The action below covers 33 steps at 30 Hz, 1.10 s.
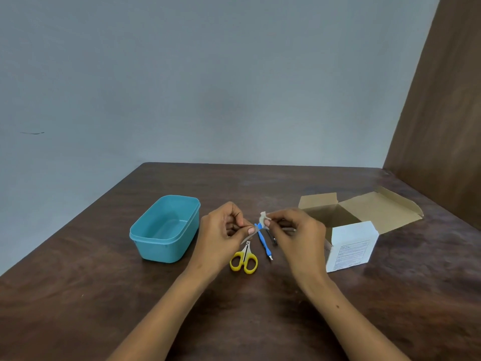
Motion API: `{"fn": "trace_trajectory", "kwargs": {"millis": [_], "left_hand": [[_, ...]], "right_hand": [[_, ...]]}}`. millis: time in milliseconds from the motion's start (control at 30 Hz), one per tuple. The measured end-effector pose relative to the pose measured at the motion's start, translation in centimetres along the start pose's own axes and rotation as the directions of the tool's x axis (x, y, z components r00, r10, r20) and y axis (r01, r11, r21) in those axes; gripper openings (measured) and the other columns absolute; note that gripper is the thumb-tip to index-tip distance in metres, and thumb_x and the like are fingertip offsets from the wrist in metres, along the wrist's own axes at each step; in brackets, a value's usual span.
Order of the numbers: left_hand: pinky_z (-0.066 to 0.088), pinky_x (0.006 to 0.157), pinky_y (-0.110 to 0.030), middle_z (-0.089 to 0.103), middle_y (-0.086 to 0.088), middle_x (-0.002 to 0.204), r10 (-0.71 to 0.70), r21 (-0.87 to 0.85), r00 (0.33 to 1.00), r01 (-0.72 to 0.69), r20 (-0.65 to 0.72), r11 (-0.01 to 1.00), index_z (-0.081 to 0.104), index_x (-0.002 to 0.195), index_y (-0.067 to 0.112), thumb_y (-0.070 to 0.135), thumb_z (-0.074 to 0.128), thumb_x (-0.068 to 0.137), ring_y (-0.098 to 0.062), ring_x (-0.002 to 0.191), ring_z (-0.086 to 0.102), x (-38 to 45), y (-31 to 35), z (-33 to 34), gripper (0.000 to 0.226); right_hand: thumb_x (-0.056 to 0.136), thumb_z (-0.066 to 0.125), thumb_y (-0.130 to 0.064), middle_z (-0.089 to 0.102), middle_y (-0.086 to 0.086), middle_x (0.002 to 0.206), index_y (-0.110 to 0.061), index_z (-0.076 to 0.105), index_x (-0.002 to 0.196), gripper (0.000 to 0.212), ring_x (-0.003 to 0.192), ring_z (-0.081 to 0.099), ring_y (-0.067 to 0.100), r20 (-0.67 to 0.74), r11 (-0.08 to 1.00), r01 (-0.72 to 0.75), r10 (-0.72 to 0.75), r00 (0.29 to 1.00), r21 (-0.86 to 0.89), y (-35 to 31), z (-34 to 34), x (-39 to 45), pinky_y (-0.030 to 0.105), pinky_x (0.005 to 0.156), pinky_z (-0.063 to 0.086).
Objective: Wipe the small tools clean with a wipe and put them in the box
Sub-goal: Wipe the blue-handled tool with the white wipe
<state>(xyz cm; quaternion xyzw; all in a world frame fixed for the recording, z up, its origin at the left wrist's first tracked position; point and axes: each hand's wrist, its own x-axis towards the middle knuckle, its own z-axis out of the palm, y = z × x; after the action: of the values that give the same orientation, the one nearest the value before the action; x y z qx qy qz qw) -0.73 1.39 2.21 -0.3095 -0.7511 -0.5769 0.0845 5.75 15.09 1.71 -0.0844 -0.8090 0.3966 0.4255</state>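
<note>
Your left hand [223, 230] pinched a thin metal tool [250, 236] above the table [104, 295]. Your right hand [294, 230] pinched a small wipe [264, 218] just right of the tool's far end. The scissors [244, 259] and blue tool [264, 241] lay below, between your hands. The box [166, 227] stood left, apart from both.

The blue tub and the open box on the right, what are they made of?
The blue tub looks like moulded plastic: smooth, slightly glossy, rounded corners and a rim. The open box looks like thin cardboard: brown matt flaps, white printed outside.
</note>
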Motion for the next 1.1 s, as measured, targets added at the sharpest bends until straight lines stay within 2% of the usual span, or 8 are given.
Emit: {"fn": "trace_trajectory", "kwargs": {"millis": [133,233,300,500,667,800,967,1100], "left_hand": [[0.058,0.065,-0.026,0.071,-0.006,0.072,0.005,-0.005,1.000,-0.005,-0.001,1.000,0.050,0.067,0.017,0.000,0.075,0.074,-0.013,0.070,0.070,0.12,0.10,-0.11,0.031],[0.057,0.067,-0.024,0.073,-0.005,0.072,-0.008,-0.042,1.000,0.008,0.018,0.999,0.048,0.068,0.014,-0.001,0.073,0.076,-0.008,0.073,0.071,0.03,0.23,-0.19,0.030],[0.058,0.068,-0.024,0.073,-0.004,0.073,-0.011,-0.049,1.000,0.012,0.027,0.999,0.049,0.068,0.015,-0.001,0.073,0.076,-0.007,0.075,0.071,0.08,0.26,-0.32,0.029],[0.057,0.067,-0.024,0.074,-0.004,0.072,-0.034,-0.060,0.999,0.036,0.030,0.998,0.050,0.067,0.014,-0.001,0.075,0.074,-0.011,0.071,0.072,0.48,0.24,-0.62,0.030],[0.055,0.066,-0.018,0.073,-0.001,0.075,-0.088,-0.065,0.994,0.092,0.069,0.994,0.065,0.082,0.011,0.006,0.077,0.074,-0.009,0.072,0.071,0.60,0.37,-0.96,0.015],[0.053,0.063,-0.015,0.072,0.005,0.073,-0.047,0.009,0.995,0.047,0.088,0.999,0.073,0.081,0.016,0.012,0.082,0.070,-0.005,0.069,0.069,0.37,0.65,-0.85,0.015],[0.053,0.061,-0.011,0.069,0.016,0.070,0.048,0.179,0.996,-0.061,0.075,0.982,0.076,0.081,0.019,0.013,0.083,0.067,0.002,0.068,0.067,0.02,0.34,-0.54,0.017],[0.050,0.064,-0.006,0.067,0.020,0.071,0.059,0.180,0.997,-0.065,0.039,0.982,0.077,0.086,0.016,0.011,0.081,0.070,0.007,0.071,0.067,0.11,0.32,-0.42,0.017]], "right_hand": [[0.074,0.076,-0.004,0.068,-0.005,0.076,-0.013,0.076,0.079,0.010,0.072,0.064,0.004,0.024,0.999,0.043,-0.044,0.999,0.022,-0.28,0.26,-0.18,0.001,0.063,0.043],[0.076,0.075,-0.007,0.068,-0.005,0.075,-0.013,0.075,0.078,0.007,0.079,0.063,0.001,-0.044,0.998,-0.027,0.030,0.999,0.052,-0.40,-0.04,0.10,0.002,0.062,0.043],[0.077,0.075,-0.007,0.068,-0.004,0.075,-0.014,0.074,0.078,0.006,0.073,0.064,0.003,-0.072,0.997,-0.060,0.064,0.995,0.053,-0.54,-0.10,0.23,0.001,0.061,0.042],[0.081,0.071,-0.009,0.068,-0.005,0.082,-0.016,0.072,0.085,0.008,0.074,0.063,-0.001,-0.075,0.990,-0.120,0.126,0.989,0.080,-0.68,0.00,0.41,0.002,0.062,0.045],[0.081,0.072,-0.013,0.069,-0.009,0.075,-0.016,0.072,0.085,0.005,0.073,0.065,0.001,-0.034,0.969,-0.198,0.205,0.978,0.145,-0.89,-0.24,0.53,0.007,0.064,0.050],[0.080,0.072,-0.011,0.070,-0.008,0.073,-0.019,0.070,0.079,0.009,0.071,0.068,0.005,-0.047,0.962,-0.201,0.213,0.976,0.184,-0.95,-0.23,0.54,0.013,0.064,0.054],[0.081,0.072,-0.012,0.067,-0.013,0.073,-0.019,0.069,0.081,0.008,0.072,0.067,0.003,-0.022,0.964,-0.194,0.202,0.979,0.184,-0.97,-0.02,0.44,0.012,0.065,0.053],[0.083,0.070,-0.010,0.071,-0.004,0.078,-0.019,0.067,0.083,0.010,0.073,0.070,0.008,-0.065,0.954,-0.193,0.213,0.975,0.228,-0.60,0.12,0.65,0.021,0.068,0.056]]}}
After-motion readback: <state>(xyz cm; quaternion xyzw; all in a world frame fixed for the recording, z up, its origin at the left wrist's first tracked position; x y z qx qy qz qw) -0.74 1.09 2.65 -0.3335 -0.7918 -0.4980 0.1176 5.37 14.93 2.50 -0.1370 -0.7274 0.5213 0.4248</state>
